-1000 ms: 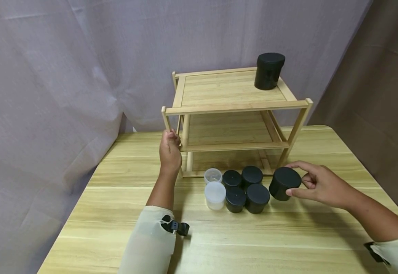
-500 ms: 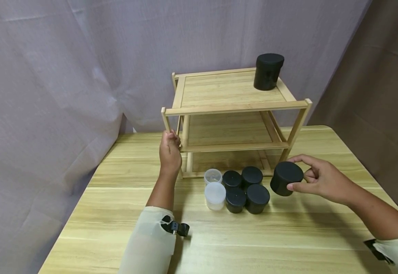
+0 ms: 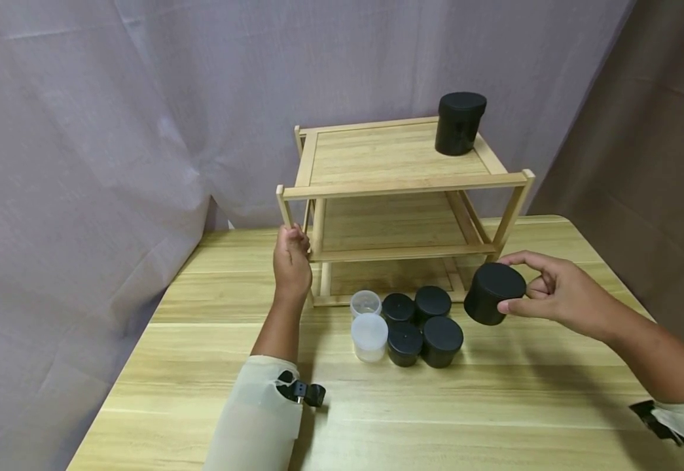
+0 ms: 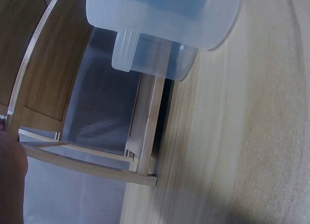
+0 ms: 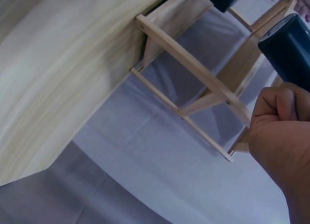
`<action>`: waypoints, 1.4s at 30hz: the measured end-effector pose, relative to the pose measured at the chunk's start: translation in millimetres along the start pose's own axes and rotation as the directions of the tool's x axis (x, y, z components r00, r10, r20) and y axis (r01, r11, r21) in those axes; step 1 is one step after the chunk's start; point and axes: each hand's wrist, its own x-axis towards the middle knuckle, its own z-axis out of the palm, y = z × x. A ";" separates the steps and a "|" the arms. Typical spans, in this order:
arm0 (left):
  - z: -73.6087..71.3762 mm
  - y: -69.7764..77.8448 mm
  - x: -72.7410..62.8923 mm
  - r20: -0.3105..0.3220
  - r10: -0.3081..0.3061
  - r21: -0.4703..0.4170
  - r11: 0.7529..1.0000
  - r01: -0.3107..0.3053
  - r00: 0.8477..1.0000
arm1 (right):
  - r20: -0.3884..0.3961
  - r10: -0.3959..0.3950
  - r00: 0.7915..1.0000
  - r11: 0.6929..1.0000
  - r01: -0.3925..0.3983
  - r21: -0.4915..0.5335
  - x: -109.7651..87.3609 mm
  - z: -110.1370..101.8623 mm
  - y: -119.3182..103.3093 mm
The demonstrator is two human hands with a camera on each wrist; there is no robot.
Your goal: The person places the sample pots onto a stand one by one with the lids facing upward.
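- The right hand (image 3: 559, 297) pinches a black, round, lidded, plastic-looking jar (image 3: 491, 297), held above the tabletop (image 3: 495, 405) just right of the clustered containers.
- The left hand (image 3: 292, 261) grips the front left post (image 3: 285, 210) of a pale wooden tiered rack (image 3: 403, 188) — apparently steadying it.
- Four similar black jars (image 3: 442, 340) and two translucent round containers (image 3: 370, 337) stand close together in front of the rack; a taller black cylindrical container (image 3: 458, 124) stands on its top shelf (image 3: 371, 154), at the right.
- The step in hand seems to be carrying — the jar is up but not yet placed.
- The next move calls for a secure pinch, clear of the front right post (image 3: 510, 213).
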 end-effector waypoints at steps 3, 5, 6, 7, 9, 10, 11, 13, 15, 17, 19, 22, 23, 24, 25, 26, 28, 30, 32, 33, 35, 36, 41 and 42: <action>0.2 0.0 0.3 0.005 0.004 0.002 1.000 -0.004 1.000 | 0.015 0.037 0.999 0.998 -0.038 0.051 1.8 -4.8 -3.6; 0.2 0.1 0.2 0.005 0.001 0.001 1.000 -0.001 1.000 | 0.029 0.058 0.998 0.994 -0.060 0.090 3.4 -7.9 -6.3; 0.1 0.2 -0.1 0.004 -0.002 0.002 1.000 0.002 1.000 | 0.039 0.062 0.997 0.991 -0.066 0.114 4.2 -9.4 -7.8; 0.1 0.2 -0.2 0.002 -0.004 0.001 1.000 0.004 1.000 | 0.049 0.063 0.997 0.988 -0.069 0.135 5.1 -10.9 -9.2; -0.2 0.0 -0.6 0.000 -0.006 0.004 1.000 0.006 1.000 | 0.068 0.054 0.996 0.982 -0.065 0.176 7.2 -13.4 -12.1; -0.3 -0.3 -0.7 -0.001 -0.004 0.004 1.000 0.004 1.000 | 0.079 0.047 0.996 0.978 -0.062 0.199 8.2 -14.6 -13.6; -0.5 -0.7 -0.7 0.000 -0.002 0.005 1.000 0.002 1.000 | 0.090 0.039 0.995 0.975 -0.058 0.216 9.0 -15.8 -15.0; -0.6 -1.0 -0.5 -0.001 0.004 0.005 1.000 -0.004 1.000 | 0.107 0.025 0.994 0.968 -0.051 0.247 10.9 -18.2 -18.1; -0.9 -1.2 -0.4 0.000 0.010 0.009 1.000 -0.010 1.000 | 0.121 0.009 0.993 0.963 -0.042 0.267 12.6 -21.3 -21.7; -1.1 -1.1 -0.5 -0.002 0.010 0.012 1.000 -0.010 1.000 | 0.140 -0.017 0.990 0.954 -0.026 0.300 14.9 -24.9 -25.6; -1.4 -0.6 -0.7 -0.004 0.007 0.013 1.000 -0.007 1.000 | 0.154 -0.039 0.987 0.947 -0.013 0.321 17.0 -28.7 -29.3; -1.7 -0.4 -1.0 -0.006 0.002 0.012 1.000 -0.002 1.000 | 0.180 -0.075 0.981 0.936 0.008 0.351 20.8 -32.6 -34.3; -1.6 0.0 -1.1 -0.005 0.003 0.010 1.000 -0.003 1.000 | 0.185 -0.082 0.979 0.937 0.013 0.350 21.8 -33.4 -35.6; -1.5 -0.2 -1.2 -0.005 0.004 0.009 1.000 -0.004 1.000 | 0.196 -0.093 0.976 0.934 0.017 0.356 22.9 -34.1 -37.0; -1.3 -0.3 -1.3 -0.003 0.006 0.008 1.000 -0.006 1.000 | 0.210 -0.109 0.972 0.928 0.024 0.372 24.2 -34.4 -38.3; -1.0 -0.3 -1.4 -0.003 0.005 0.008 1.000 -0.005 1.000 | 0.220 -0.122 0.968 0.924 0.030 0.382 25.5 -34.5 -39.6; -0.4 -0.2 -1.5 -0.001 0.005 0.006 1.000 -0.005 1.000 | 0.240 -0.146 0.960 0.913 0.038 0.405 27.9 -35.0 -42.2; 0.1 -0.5 -1.5 0.002 0.001 0.005 1.000 -0.001 1.000 | 0.255 -0.169 0.952 0.896 0.040 0.442 30.0 -35.7 -45.0; 0.4 -0.4 -1.6 0.004 -0.001 0.004 1.000 0.001 1.000 | 0.265 -0.179 0.947 0.887 0.039 0.460 32.0 -36.6 -48.4; 0.5 -0.3 -1.7 0.004 -0.003 0.003 1.000 0.003 1.000 | 0.270 -0.180 0.946 0.884 0.035 0.467 33.0 -37.2 -50.5; 0.6 -0.4 -1.9 0.004 -0.005 0.000 1.000 0.005 1.000 | 0.275 -0.173 0.946 0.883 0.025 0.469 35.3 -38.5 -55.1; 0.6 -0.4 -2.0 0.003 -0.006 -0.002 1.000 0.006 1.000 | 0.275 -0.166 0.947 0.887 0.021 0.462 36.7 -39.1 -57.8; 0.6 -0.9 -2.0 -0.001 -0.004 0.004 1.000 0.004 1.000 | 0.258 -0.164 0.952 0.896 0.035 0.442 43.1 -44.2 -73.2; 0.5 -1.1 -1.9 -0.002 -0.003 0.006 1.000 0.003 1.000 | 0.254 -0.170 0.952 0.895 0.040 0.445 44.3 -45.2 -76.1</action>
